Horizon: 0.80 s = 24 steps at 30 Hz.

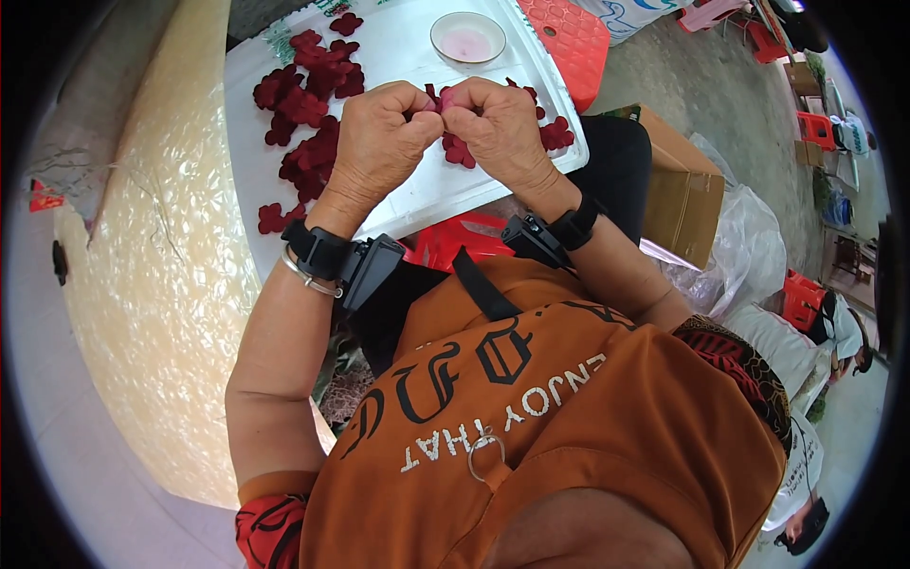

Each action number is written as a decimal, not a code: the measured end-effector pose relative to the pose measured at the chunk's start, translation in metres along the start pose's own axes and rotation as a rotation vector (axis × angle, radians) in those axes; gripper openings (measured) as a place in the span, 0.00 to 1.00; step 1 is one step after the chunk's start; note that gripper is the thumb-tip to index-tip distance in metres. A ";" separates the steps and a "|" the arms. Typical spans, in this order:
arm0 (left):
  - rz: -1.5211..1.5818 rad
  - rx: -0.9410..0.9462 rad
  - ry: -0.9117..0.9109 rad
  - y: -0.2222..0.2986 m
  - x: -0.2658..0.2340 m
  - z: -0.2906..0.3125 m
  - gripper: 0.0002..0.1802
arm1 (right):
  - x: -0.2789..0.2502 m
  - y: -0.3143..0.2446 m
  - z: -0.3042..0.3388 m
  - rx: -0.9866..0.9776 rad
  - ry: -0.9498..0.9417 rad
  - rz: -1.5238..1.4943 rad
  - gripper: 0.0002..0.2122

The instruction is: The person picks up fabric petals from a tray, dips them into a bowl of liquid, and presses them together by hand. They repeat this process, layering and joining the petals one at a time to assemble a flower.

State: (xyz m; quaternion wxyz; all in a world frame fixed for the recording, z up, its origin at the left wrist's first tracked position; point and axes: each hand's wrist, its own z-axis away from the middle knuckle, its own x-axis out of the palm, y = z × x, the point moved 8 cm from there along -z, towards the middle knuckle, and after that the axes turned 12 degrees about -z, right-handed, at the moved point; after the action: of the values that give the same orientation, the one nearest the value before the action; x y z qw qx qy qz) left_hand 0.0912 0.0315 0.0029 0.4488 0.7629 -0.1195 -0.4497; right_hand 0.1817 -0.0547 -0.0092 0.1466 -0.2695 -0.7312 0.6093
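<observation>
My left hand (384,137) and my right hand (502,133) meet over a white tray (403,213), fingertips pinched together. Between them shows a bit of a dark red fabric flower (432,95); most of it is hidden by the fingers. Just under my right hand lies another dark red flower piece (458,152), and one more flower piece (557,135) sits to its right. A heap of dark red flower cutouts (308,104) spreads along the tray's left side, beside my left hand. Beyond my hands stands a shallow white bowl (468,38) with pinkish contents.
A red plastic stool (569,47) touches the tray's far right. An open cardboard box (678,190) and clear plastic bags (749,237) stand on the right. A shiny cream sheet (171,284) covers the left side. Other people (839,332) sit at the far right.
</observation>
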 end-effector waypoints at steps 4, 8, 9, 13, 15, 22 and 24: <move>-0.013 0.035 0.013 -0.003 0.003 -0.001 0.07 | 0.000 -0.003 -0.001 0.038 -0.001 0.032 0.05; 0.030 0.024 -0.017 -0.006 0.006 -0.001 0.07 | -0.001 0.002 -0.001 0.076 -0.006 -0.034 0.04; 0.072 -0.001 -0.043 -0.007 0.007 -0.001 0.06 | -0.001 0.004 -0.001 0.090 -0.008 -0.075 0.03; 0.238 -0.089 -0.094 -0.008 0.010 0.001 0.06 | -0.001 0.011 -0.002 0.194 -0.014 -0.254 0.03; 0.300 -0.120 -0.107 -0.009 0.011 0.001 0.06 | -0.002 0.015 -0.002 0.205 -0.011 -0.330 0.03; 0.582 -0.202 -0.194 -0.012 0.013 0.002 0.05 | 0.000 0.021 -0.003 0.262 0.027 -0.680 0.04; 0.531 -0.206 -0.185 -0.009 0.012 0.002 0.05 | -0.002 0.021 -0.003 0.239 0.043 -0.655 0.04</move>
State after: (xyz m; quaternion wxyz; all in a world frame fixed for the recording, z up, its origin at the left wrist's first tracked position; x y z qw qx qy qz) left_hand 0.0944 0.0289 -0.0115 0.6127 0.6113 -0.3092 -0.3941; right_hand 0.1898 -0.0510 -0.0281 0.3803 -0.0142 -0.6992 0.6052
